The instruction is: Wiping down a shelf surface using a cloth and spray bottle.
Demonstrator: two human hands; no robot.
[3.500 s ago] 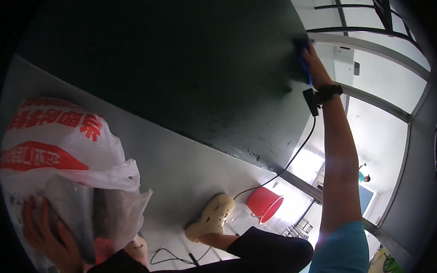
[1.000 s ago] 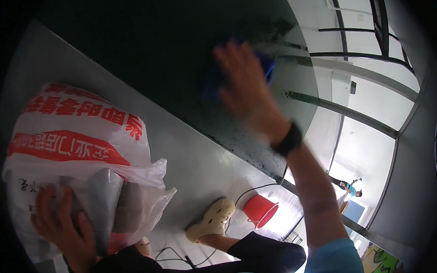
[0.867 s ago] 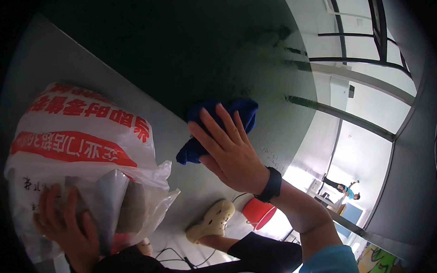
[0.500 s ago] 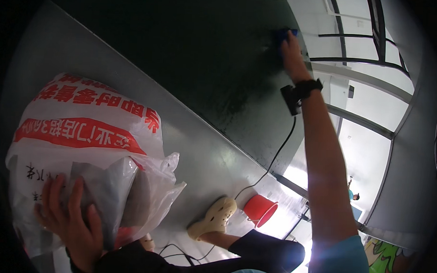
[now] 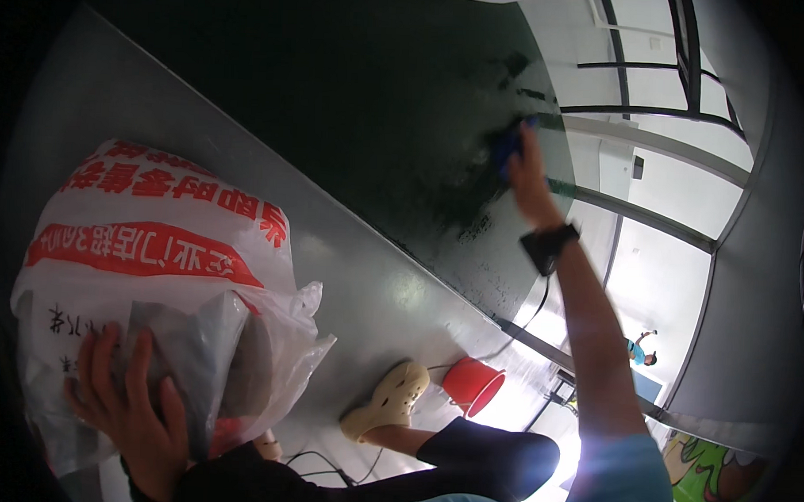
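Observation:
My right hand stretches out to a dark green smooth panel. Its fingers press a dark blue cloth against the surface, blurred by motion. Wet-looking dark streaks and droplets mark the panel around the cloth. A black device with a cable is strapped to the right wrist. At the lower left, my left hand lies with spread fingers on a bulky white plastic bag with red printing. Grey plastic shows under that hand.
A red bucket stands on the grey floor beside a beige clog on my foot. Cables run near my legs. A metal frame with bars rises at the right. Another person is far off at right.
My right hand and the blue cloth have moved down the panel, toward me. Fresh dark wet patches show higher up. My left hand stays on the bag.

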